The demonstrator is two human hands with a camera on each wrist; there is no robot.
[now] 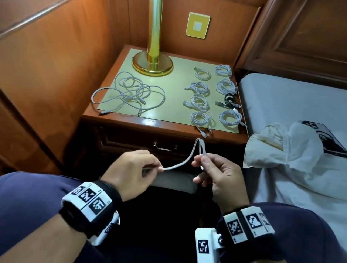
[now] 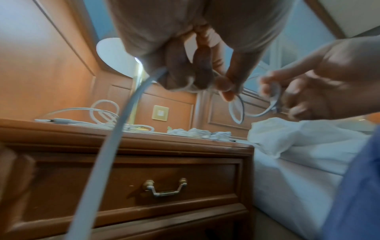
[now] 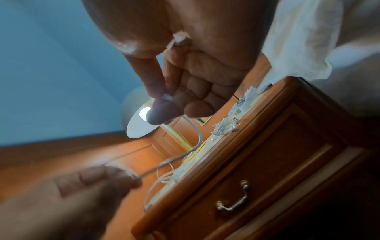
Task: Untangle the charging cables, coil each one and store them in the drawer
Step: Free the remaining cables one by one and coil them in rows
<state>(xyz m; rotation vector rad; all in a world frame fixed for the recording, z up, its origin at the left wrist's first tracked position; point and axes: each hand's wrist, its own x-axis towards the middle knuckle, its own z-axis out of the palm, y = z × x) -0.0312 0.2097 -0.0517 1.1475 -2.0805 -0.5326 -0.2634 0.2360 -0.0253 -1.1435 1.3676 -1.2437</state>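
Note:
A white charging cable (image 1: 182,162) stretches between both hands above my lap, in front of the nightstand. My left hand (image 1: 134,171) pinches it at thumb and forefinger, and its long tail (image 2: 107,155) hangs down past the wrist. My right hand (image 1: 218,173) pinches the other end (image 3: 193,128), where the cable bends into a small loop. A loose tangle of white cables (image 1: 128,94) lies on the left of the nightstand top. Several coiled cables (image 1: 214,97), one of them black (image 1: 230,100), lie in rows on the right. The drawer (image 2: 141,183) is closed.
A brass lamp (image 1: 152,61) stands at the back of the nightstand (image 1: 151,122). A bed (image 1: 306,101) lies to the right with a crumpled white cloth (image 1: 277,148) and a dark phone-like slab (image 1: 327,139). Wood panelling rises on the left. A yellow wall plate (image 1: 197,25) sits behind.

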